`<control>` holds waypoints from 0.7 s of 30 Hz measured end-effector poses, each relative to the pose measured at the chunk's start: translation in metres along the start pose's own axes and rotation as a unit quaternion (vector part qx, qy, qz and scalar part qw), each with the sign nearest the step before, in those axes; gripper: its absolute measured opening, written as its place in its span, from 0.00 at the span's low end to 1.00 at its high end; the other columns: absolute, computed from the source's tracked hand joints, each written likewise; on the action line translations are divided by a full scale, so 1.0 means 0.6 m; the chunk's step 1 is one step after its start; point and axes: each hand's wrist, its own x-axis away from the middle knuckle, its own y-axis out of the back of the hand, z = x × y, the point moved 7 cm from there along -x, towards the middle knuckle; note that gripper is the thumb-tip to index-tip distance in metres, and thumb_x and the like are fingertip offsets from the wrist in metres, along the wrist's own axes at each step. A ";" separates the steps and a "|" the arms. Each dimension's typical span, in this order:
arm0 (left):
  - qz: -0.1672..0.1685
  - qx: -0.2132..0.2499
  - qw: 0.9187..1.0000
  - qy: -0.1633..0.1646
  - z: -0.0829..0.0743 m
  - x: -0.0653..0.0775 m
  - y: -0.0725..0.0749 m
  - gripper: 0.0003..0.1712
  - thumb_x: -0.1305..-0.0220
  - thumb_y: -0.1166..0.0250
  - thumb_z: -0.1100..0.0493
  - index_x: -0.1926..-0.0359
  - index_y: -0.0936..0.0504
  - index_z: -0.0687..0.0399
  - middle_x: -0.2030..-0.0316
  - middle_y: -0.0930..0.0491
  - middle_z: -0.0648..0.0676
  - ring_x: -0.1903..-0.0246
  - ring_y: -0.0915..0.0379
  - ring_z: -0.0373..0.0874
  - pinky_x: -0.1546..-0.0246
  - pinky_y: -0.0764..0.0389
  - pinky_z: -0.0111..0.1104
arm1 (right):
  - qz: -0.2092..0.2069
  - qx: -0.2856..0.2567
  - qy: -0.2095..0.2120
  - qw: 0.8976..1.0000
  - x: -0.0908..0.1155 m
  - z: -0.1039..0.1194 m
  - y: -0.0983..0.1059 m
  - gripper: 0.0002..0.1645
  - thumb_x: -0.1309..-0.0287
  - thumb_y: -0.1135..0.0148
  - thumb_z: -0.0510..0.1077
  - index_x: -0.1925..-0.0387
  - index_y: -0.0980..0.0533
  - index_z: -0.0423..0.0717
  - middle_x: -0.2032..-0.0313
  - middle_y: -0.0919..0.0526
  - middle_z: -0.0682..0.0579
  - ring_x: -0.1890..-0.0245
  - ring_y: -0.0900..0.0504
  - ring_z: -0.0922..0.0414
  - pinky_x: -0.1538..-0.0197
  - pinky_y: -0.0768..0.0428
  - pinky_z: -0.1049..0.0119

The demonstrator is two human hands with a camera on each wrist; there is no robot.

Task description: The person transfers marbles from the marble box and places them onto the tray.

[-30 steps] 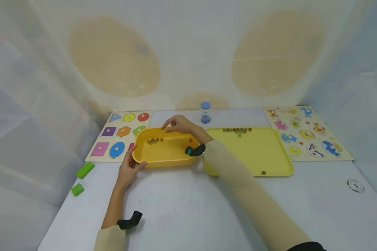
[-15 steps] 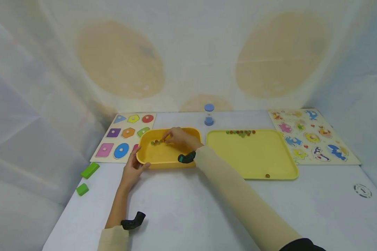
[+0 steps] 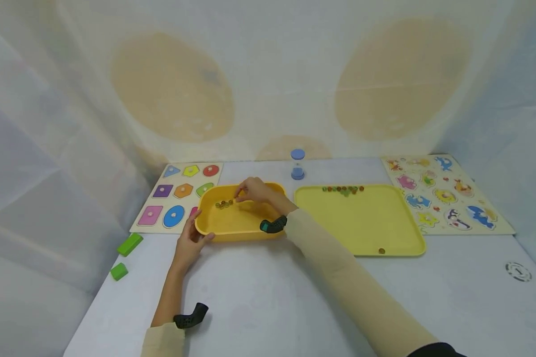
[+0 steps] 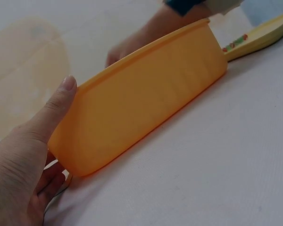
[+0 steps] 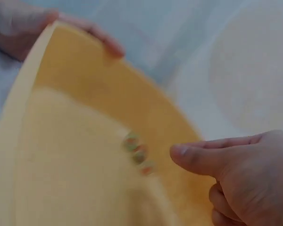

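My left hand point(image 3: 189, 248) grips the left end of a deep orange-yellow plastic bin point(image 3: 232, 228), thumb at the front wall and fingers round the end. In the left wrist view the bin's front wall point(image 4: 141, 103) fills the middle. Several small glass marbles point(image 3: 224, 204) lie together along the bin's back wall. Just right of them, my right hand point(image 3: 255, 190) is over the bin with thumb and forefinger pinched together. A marble seems to be between the tips, mostly hidden. In the right wrist view the thumb point(image 5: 198, 157) is beside the blurred marbles point(image 5: 139, 154).
A flat yellow tray point(image 3: 353, 223) right of the bin holds several marbles point(image 3: 346, 190) at its back and one marble point(image 3: 381, 251) in front. Around stand a shape puzzle point(image 3: 158, 201), an animal puzzle point(image 3: 437, 218), a sand timer point(image 3: 297, 164), green blocks point(image 3: 129, 244) and a round token point(image 3: 518, 271).
My right hand came down to the marbles in the bin, closed its fingertips there, then rose slightly. My left hand kept its grip on the bin. The view shifted a little.
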 end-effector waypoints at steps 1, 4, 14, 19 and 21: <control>0.000 -0.001 1.000 -0.002 0.001 0.000 -0.001 0.43 0.47 0.35 0.49 0.34 0.48 0.29 0.35 0.43 0.51 0.37 0.44 0.49 0.40 0.39 0.43 | -0.010 -0.007 0.015 1.000 0.011 0.007 0.016 0.11 0.48 0.37 0.47 0.63 0.19 0.49 0.82 0.30 0.54 0.80 0.39 0.61 0.74 0.38 0.73; -0.004 -0.002 1.000 -0.002 0.003 0.000 -0.003 0.43 0.48 0.35 0.48 0.35 0.48 0.27 0.35 0.43 0.51 0.37 0.44 0.49 0.40 0.39 0.44 | -0.042 -0.019 0.055 0.997 0.060 0.019 0.075 0.13 0.49 0.37 0.48 0.63 0.19 0.47 0.89 0.39 0.54 0.86 0.46 0.60 0.78 0.44 0.71; -0.006 -0.012 1.000 0.010 0.003 0.005 0.013 0.44 0.48 0.35 0.47 0.35 0.50 0.25 0.35 0.43 0.50 0.37 0.44 0.49 0.39 0.39 0.44 | -0.100 0.024 -0.034 0.994 0.279 -0.132 0.179 0.15 0.48 0.38 0.51 0.62 0.20 0.47 0.90 0.42 0.56 0.88 0.47 0.60 0.80 0.44 0.68; -0.010 -0.018 1.000 0.009 0.003 0.007 0.017 0.43 0.48 0.35 0.46 0.35 0.50 0.24 0.34 0.44 0.51 0.37 0.45 0.49 0.39 0.40 0.44 | -0.107 0.032 -0.087 0.990 0.349 -0.214 0.179 0.13 0.47 0.39 0.49 0.62 0.20 0.46 0.89 0.43 0.56 0.88 0.48 0.60 0.80 0.45 0.68; -0.010 -0.020 1.000 0.011 0.004 0.007 0.016 0.43 0.48 0.36 0.45 0.35 0.50 0.23 0.34 0.44 0.52 0.37 0.45 0.50 0.39 0.40 0.44 | -0.107 0.031 -0.102 0.988 0.367 -0.239 0.176 0.13 0.47 0.38 0.48 0.62 0.19 0.46 0.89 0.43 0.56 0.87 0.48 0.60 0.80 0.45 0.68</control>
